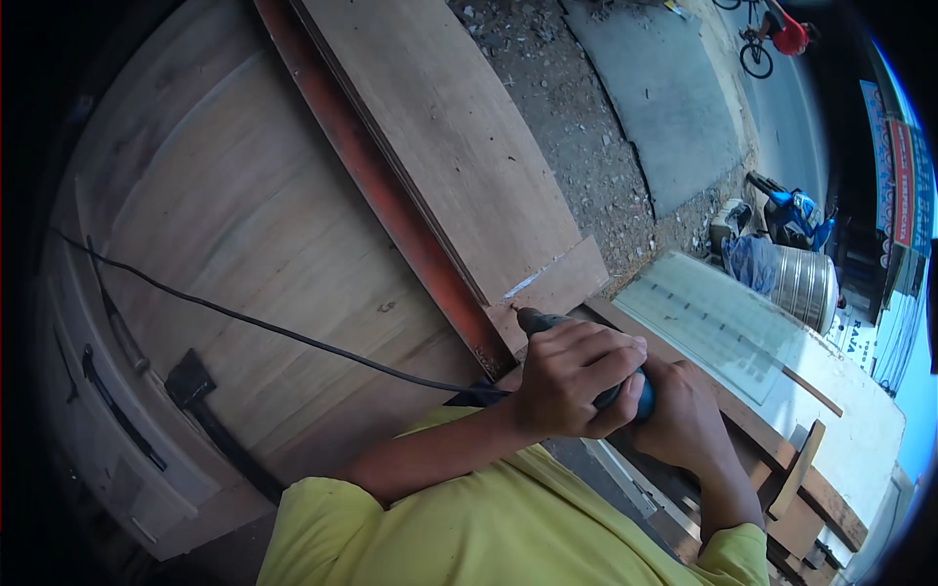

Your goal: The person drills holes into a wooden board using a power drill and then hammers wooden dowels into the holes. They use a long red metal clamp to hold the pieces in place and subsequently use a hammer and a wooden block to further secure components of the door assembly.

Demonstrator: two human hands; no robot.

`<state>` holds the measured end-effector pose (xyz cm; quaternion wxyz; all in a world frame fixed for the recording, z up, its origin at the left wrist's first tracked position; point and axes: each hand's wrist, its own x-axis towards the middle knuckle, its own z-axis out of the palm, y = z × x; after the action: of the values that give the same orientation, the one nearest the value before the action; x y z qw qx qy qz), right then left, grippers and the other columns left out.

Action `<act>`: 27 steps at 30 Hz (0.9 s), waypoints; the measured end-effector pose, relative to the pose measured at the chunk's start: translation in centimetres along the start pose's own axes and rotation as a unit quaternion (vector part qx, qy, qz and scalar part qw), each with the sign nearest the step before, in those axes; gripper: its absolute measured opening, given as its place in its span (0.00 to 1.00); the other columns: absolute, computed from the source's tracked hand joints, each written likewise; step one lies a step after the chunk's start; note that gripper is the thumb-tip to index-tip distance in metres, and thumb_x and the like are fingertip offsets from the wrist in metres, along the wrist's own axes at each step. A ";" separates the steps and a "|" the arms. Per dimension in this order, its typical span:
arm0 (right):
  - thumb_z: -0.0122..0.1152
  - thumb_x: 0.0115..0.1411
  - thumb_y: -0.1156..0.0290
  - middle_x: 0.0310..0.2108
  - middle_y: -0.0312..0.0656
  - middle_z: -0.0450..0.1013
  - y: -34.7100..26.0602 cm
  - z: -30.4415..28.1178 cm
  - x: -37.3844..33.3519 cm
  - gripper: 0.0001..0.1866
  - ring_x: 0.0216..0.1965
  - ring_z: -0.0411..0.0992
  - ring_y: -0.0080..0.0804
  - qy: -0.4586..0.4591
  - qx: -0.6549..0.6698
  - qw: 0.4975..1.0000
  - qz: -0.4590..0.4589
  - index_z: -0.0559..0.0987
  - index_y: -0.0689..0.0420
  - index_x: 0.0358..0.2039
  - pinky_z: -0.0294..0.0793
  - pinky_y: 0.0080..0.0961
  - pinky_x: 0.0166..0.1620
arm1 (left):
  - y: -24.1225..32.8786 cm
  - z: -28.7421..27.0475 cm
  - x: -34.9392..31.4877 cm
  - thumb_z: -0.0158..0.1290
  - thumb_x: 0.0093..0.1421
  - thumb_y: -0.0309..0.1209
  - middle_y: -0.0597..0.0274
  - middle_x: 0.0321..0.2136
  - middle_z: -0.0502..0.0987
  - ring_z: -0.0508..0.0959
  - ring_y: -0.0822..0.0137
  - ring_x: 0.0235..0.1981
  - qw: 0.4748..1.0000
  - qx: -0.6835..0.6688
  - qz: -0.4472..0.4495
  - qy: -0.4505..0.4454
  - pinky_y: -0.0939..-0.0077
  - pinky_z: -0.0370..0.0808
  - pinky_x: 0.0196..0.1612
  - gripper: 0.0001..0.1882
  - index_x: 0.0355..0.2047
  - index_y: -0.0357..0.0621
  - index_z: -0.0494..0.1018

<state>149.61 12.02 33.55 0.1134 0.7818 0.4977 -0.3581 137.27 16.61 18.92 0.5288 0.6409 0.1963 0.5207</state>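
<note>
Both of my hands are wrapped round a dark teal corded power drill point(532, 320). My left hand point(581, 376) grips its front part, and my right hand point(679, 410) closes round the rear, so much of the body is hidden. The drill's tip points at the near end of a wooden board point(459, 146), close to a crosswise end strip point(576, 270). A whitish line runs along the joint between board and strip. Whether the bit touches the wood I cannot tell. Left of the board lies an orange-red metal channel point(391, 210).
A black cable point(264, 332) crosses the wide wooden panel point(244, 215) at left. A hatchet-like tool point(192, 379) lies near its edge. Glass panes point(694, 327) and wood offcuts point(799, 469) are at right. Beyond are a metal drum point(806, 283), a blue motorbike point(796, 217) and a cyclist point(787, 31).
</note>
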 end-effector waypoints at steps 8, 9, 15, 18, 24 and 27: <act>0.67 0.52 0.72 0.32 0.59 0.81 0.3 0.3 0.3 0.19 0.35 0.79 0.66 0.013 0.023 1.000 -0.009 0.82 0.59 0.46 0.79 0.54 0.44 | -0.3 0.5 -0.2 0.57 0.60 0.31 0.52 0.38 0.87 0.88 0.54 0.34 1.000 0.006 0.003 0.016 0.62 0.83 0.41 0.12 0.40 0.38 0.82; 0.67 0.52 0.72 0.32 0.59 0.81 0.4 0.3 0.3 0.19 0.36 0.79 0.66 0.014 0.019 1.000 -0.011 0.83 0.59 0.46 0.79 0.54 0.44 | -0.3 0.6 -0.3 0.57 0.60 0.31 0.52 0.38 0.87 0.88 0.54 0.34 1.000 0.006 0.002 0.018 0.61 0.83 0.41 0.12 0.40 0.38 0.82; 0.69 0.52 0.69 0.32 0.58 0.82 0.2 -0.2 0.6 0.20 0.36 0.80 0.64 0.004 0.000 1.000 -0.010 0.83 0.58 0.47 0.80 0.53 0.44 | -0.5 0.9 -0.4 0.57 0.60 0.31 0.53 0.37 0.87 0.88 0.53 0.35 0.999 0.012 0.005 0.038 0.59 0.83 0.42 0.11 0.40 0.38 0.82; 0.70 0.51 0.68 0.32 0.57 0.82 0.2 -0.4 0.8 0.20 0.36 0.81 0.63 0.008 -0.010 1.000 -0.016 0.83 0.57 0.46 0.81 0.52 0.44 | -0.4 0.9 -0.5 0.57 0.60 0.31 0.51 0.39 0.87 0.89 0.52 0.37 0.999 0.024 0.006 0.035 0.59 0.84 0.43 0.12 0.41 0.38 0.82; 0.70 0.51 0.66 0.30 0.57 0.81 0.4 -0.5 1.0 0.19 0.35 0.81 0.63 0.007 -0.044 0.999 -0.004 0.85 0.56 0.44 0.81 0.52 0.42 | -0.5 1.0 -0.7 0.56 0.61 0.30 0.50 0.39 0.88 0.89 0.51 0.38 0.998 0.034 0.009 0.043 0.59 0.85 0.45 0.12 0.41 0.37 0.82; 0.70 0.51 0.65 0.29 0.56 0.81 0.4 -0.7 1.2 0.19 0.35 0.81 0.62 0.002 -0.047 0.999 -0.005 0.85 0.55 0.44 0.80 0.52 0.41 | -0.6 1.1 -0.7 0.56 0.61 0.30 0.50 0.39 0.88 0.89 0.51 0.38 0.998 0.035 0.010 0.046 0.58 0.85 0.45 0.12 0.41 0.37 0.81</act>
<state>150.54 13.07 33.14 0.1468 0.7737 0.5182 -0.3337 138.18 15.76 18.22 0.4908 0.6368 0.2318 0.5476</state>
